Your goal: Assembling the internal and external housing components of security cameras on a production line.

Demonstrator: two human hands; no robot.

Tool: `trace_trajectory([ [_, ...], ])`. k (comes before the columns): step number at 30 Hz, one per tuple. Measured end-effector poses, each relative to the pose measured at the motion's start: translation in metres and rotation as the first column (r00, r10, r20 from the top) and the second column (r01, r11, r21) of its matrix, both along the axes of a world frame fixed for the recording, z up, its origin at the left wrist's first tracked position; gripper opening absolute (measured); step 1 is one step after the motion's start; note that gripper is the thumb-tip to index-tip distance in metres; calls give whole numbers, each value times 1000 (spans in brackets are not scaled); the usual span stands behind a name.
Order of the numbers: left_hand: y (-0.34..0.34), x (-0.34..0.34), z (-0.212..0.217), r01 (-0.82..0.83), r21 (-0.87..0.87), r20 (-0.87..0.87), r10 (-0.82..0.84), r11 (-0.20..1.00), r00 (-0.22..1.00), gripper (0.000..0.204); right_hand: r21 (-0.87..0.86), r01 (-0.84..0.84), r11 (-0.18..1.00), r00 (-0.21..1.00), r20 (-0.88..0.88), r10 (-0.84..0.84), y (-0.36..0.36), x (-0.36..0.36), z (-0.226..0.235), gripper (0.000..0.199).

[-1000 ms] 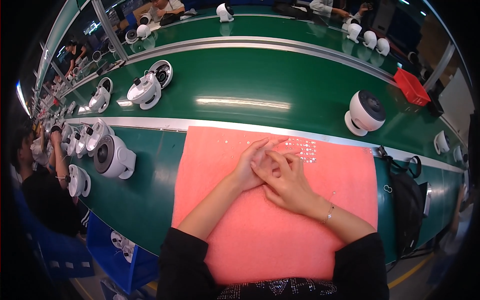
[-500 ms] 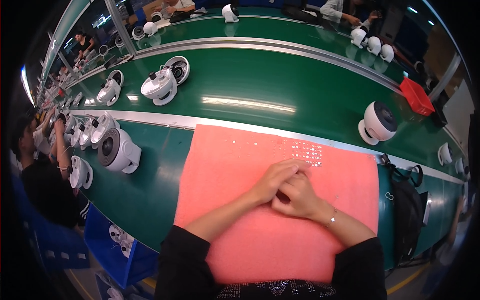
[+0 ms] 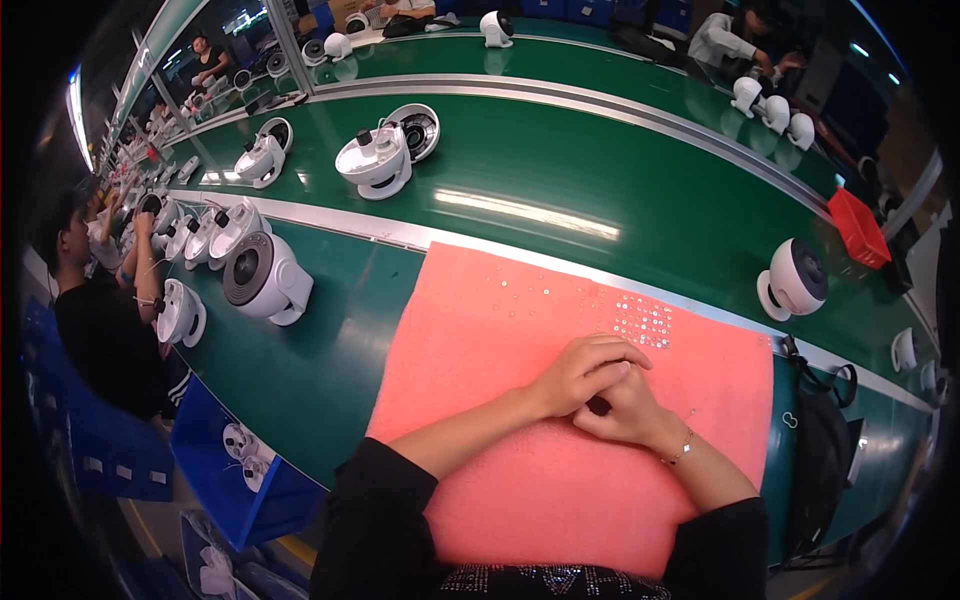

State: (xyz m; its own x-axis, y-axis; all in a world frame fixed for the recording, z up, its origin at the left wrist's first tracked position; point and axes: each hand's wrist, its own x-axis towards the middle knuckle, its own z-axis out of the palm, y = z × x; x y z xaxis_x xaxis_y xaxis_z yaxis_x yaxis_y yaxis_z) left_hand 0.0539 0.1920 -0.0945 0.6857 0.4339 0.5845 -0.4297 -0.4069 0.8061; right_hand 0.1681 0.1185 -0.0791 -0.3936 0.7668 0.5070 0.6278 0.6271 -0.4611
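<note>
My left hand lies over my right hand, its fingers curled across the right knuckles. The right fingers are folded in beneath it, with a small dark gap between the two hands. Nothing held shows in either hand. Both rest on a pink cloth mat spread over the green bench. Just beyond the fingertips sits a block of small shiny round studs in rows, with several more scattered to its left. A thin bracelet circles my right wrist.
White rounded fan-like units stand around: one with a dark grille at left, an opened one on the green conveyor, another at right. A black bag lies right of the mat. A blue bin and a co-worker are at left.
The whole scene has shifted right in the picture, as my view turned left. My hands stay clasped on the mat, the left fingers reaching slightly further over the right hand.
</note>
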Motion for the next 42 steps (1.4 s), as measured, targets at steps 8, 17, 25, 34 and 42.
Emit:
trace_trajectory([
  [8,0,0,1,5,-18,0,-5,1000,1000,28,-8,-56,998,996,-64,55,-1,-2,11,21],
  [17,0,-4,1,-9,-94,-133,-4,996,991,32,-110,119,987,991,-55,-125,-4,-9,6,39],
  [25,-7,-5,3,-181,47,-14,182,982,983,30,-210,160,965,984,-47,-174,-6,-21,15,39],
  [34,-4,-5,6,-126,-125,-236,94,984,967,28,-161,153,975,973,-149,-178,-5,-13,1,40],
  [42,18,-8,18,-51,-357,-295,-61,933,953,25,-465,70,883,920,-312,-238,1,-19,14,31],
])
